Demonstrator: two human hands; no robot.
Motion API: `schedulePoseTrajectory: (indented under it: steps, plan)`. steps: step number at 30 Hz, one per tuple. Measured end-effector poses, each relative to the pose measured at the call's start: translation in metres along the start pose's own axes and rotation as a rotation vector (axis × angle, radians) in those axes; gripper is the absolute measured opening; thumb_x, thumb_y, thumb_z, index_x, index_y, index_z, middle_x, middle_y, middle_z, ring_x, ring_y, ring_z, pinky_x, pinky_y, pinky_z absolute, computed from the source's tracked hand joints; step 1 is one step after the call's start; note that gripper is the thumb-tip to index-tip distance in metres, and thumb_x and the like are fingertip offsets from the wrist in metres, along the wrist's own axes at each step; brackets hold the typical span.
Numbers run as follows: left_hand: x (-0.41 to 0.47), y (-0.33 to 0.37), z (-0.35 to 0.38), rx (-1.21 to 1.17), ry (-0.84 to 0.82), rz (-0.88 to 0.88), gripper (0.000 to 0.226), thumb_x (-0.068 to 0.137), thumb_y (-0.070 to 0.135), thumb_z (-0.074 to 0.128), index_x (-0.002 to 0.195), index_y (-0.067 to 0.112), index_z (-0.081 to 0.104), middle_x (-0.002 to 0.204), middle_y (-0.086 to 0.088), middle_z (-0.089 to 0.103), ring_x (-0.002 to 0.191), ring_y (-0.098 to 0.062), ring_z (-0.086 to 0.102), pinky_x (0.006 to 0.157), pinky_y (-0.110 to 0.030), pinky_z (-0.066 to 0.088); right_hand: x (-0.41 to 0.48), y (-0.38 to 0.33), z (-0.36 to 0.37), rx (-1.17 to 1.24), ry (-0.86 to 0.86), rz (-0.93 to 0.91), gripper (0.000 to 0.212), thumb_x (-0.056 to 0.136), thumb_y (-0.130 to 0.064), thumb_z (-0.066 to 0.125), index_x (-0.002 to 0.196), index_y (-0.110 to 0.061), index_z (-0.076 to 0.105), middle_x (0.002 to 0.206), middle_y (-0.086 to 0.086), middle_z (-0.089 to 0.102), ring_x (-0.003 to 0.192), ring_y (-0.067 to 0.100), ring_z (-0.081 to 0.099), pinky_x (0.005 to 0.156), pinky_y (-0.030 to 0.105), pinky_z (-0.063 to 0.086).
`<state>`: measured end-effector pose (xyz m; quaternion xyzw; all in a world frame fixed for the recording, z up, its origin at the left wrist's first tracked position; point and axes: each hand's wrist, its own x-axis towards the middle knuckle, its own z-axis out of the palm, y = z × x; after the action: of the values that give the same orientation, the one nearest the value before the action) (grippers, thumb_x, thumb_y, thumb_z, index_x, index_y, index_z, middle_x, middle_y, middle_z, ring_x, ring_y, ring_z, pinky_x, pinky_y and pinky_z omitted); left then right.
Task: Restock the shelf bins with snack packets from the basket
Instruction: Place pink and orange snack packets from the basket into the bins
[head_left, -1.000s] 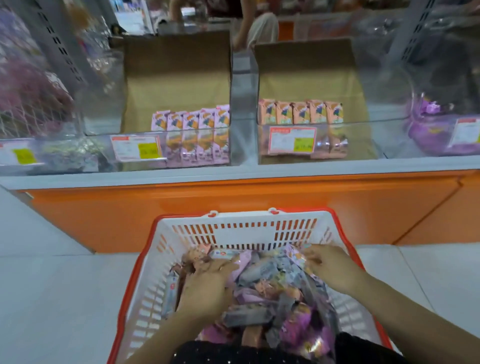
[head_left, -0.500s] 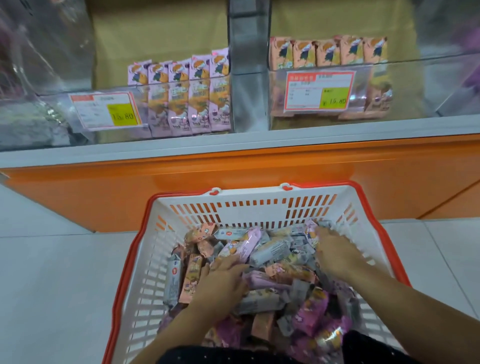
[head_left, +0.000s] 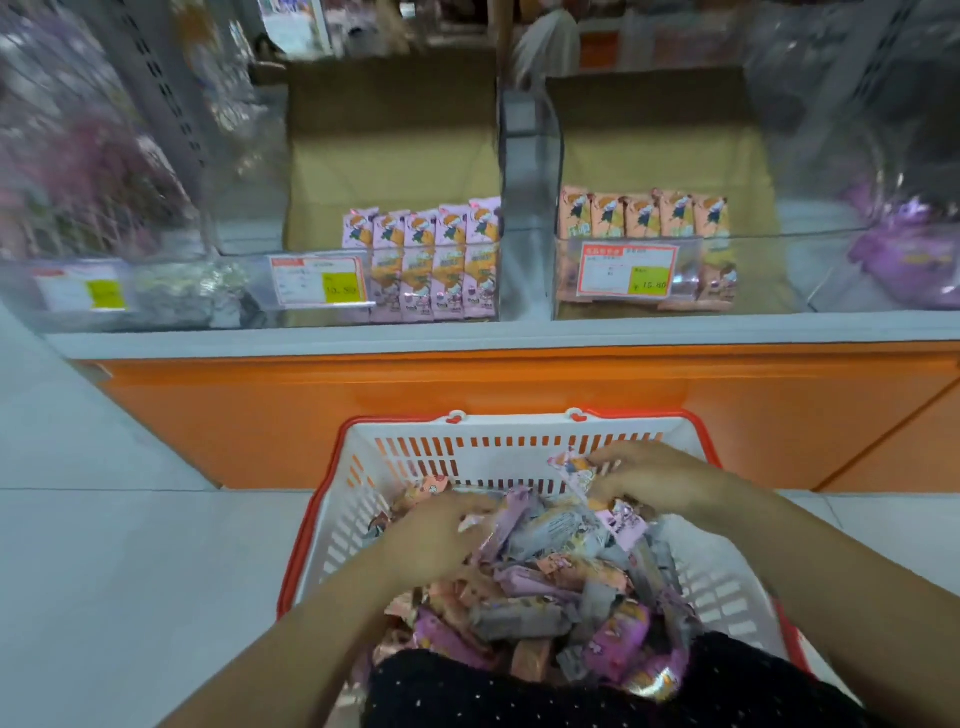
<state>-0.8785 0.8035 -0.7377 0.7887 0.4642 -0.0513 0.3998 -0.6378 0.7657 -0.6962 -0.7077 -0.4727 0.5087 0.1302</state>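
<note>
A white basket with a red rim (head_left: 519, 447) stands on the floor below me, heaped with pink, orange and grey snack packets (head_left: 550, 587). My left hand (head_left: 436, 540) lies on the left side of the heap, fingers curled around some packets. My right hand (head_left: 660, 480) is raised near the basket's far right wall and grips a few pink and orange packets. Above, a clear bin (head_left: 395, 280) holds a row of pink packets (head_left: 431, 260), and the bin to its right (head_left: 753, 270) holds orange packets (head_left: 644, 213).
The bins sit on a grey shelf with an orange base (head_left: 467, 410). Yellow price labels (head_left: 317, 280) hang on the bin fronts. Brown cardboard (head_left: 395, 145) lines the bin backs. A bin of purple packets (head_left: 914, 260) is at the far right. Grey floor tiles surround the basket.
My right hand has risen from the heap with packets in its grip. My left hand has closed on packets at the left. The view has tilted up toward the bins.
</note>
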Motion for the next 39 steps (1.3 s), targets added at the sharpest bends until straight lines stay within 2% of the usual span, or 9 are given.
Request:
schedulePoseTrajectory:
  steps: [3,8,14,18,22,25,30,34,39]
  plan:
    - [-0.028,0.022,-0.028,-0.215,0.123,0.056,0.034,0.099,0.031,0.046,0.133,0.031,0.050,0.134,0.019,0.044,0.109,-0.008,0.052,0.093,-0.027,0.045,-0.027,-0.041,-0.002,-0.054,-0.037,-0.096,0.044,0.084,-0.020,0.067,0.125,-0.027,0.053,0.118,0.002,0.051,0.083,0.013,0.051,0.065,0.023,0.042]
    - [-0.072,0.045,-0.058,-0.413,0.327,0.132,0.035,0.098,0.032,0.048,0.133,0.031,0.050,0.121,0.012,0.060,0.101,-0.002,0.059,0.076,-0.006,0.042,-0.064,-0.101,0.006,-0.069,-0.026,-0.209,0.048,0.084,-0.022,0.069,0.129,-0.023,0.051,0.129,0.000,0.052,0.109,0.019,0.054,0.072,0.026,0.046]
    - [-0.108,0.062,-0.078,-0.899,0.625,0.219,0.037,0.094,0.025,0.055,0.129,0.036,0.046,0.094,0.013,0.065,0.088,-0.012,0.068,0.085,-0.030,0.052,-0.078,-0.158,0.037,0.232,0.152,-0.417,0.027,0.079,-0.020,0.076,0.100,-0.016,0.060,0.100,0.005,0.069,0.087,0.016,0.064,0.071,0.028,0.050]
    - [-0.114,0.059,-0.093,-1.009,0.759,0.209,0.044,0.089,0.024,0.063,0.132,0.024,0.051,0.094,0.000,0.067,0.082,-0.009,0.065,0.083,-0.033,0.053,-0.073,-0.179,0.063,0.375,0.280,-0.580,0.017,0.082,-0.017,0.073,0.097,-0.013,0.064,0.104,0.008,0.069,0.091,0.015,0.064,0.080,0.027,0.051]
    - [-0.107,0.046,-0.121,-0.889,0.818,0.185,0.043,0.086,0.025,0.070,0.126,0.022,0.056,0.100,-0.003,0.069,0.083,-0.022,0.066,0.079,-0.039,0.052,-0.066,-0.187,0.065,0.292,0.282,-0.656,0.033,0.089,-0.021,0.065,0.121,-0.015,0.064,0.128,-0.001,0.059,0.110,0.010,0.058,0.098,0.032,0.047]
    - [-0.096,0.044,-0.155,-0.669,0.908,0.168,0.040,0.088,0.024,0.067,0.125,0.021,0.054,0.105,-0.001,0.068,0.086,-0.016,0.066,0.072,-0.031,0.049,-0.056,-0.187,0.053,0.168,0.375,-0.695,0.034,0.092,-0.020,0.060,0.126,-0.026,0.055,0.142,-0.009,0.041,0.114,0.010,0.053,0.093,0.023,0.042]
    - [-0.072,0.041,-0.214,-0.184,1.051,0.021,0.040,0.094,0.027,0.056,0.133,0.022,0.048,0.114,0.006,0.064,0.078,-0.013,0.062,0.062,-0.026,0.040,-0.027,-0.180,0.034,0.138,0.474,-0.625,0.058,0.093,-0.021,0.058,0.146,-0.023,0.034,0.157,-0.008,0.017,0.137,0.016,0.036,0.111,0.040,0.035]
    - [-0.046,0.039,-0.244,-0.019,0.992,-0.071,0.043,0.094,0.022,0.055,0.136,0.017,0.046,0.119,-0.008,0.063,0.099,-0.025,0.060,0.079,-0.029,0.044,-0.011,-0.174,0.028,0.124,0.478,-0.635,0.055,0.094,-0.019,0.057,0.144,-0.019,0.037,0.157,-0.007,0.019,0.138,0.017,0.034,0.111,0.042,0.034]
    - [-0.013,0.036,-0.259,-0.008,0.860,-0.232,0.041,0.094,0.024,0.056,0.133,0.016,0.051,0.121,-0.013,0.061,0.101,-0.029,0.061,0.074,-0.027,0.045,0.003,-0.175,0.035,0.139,0.466,-0.678,0.051,0.091,-0.015,0.060,0.140,-0.020,0.045,0.156,-0.008,0.018,0.134,0.021,0.040,0.109,0.043,0.036]
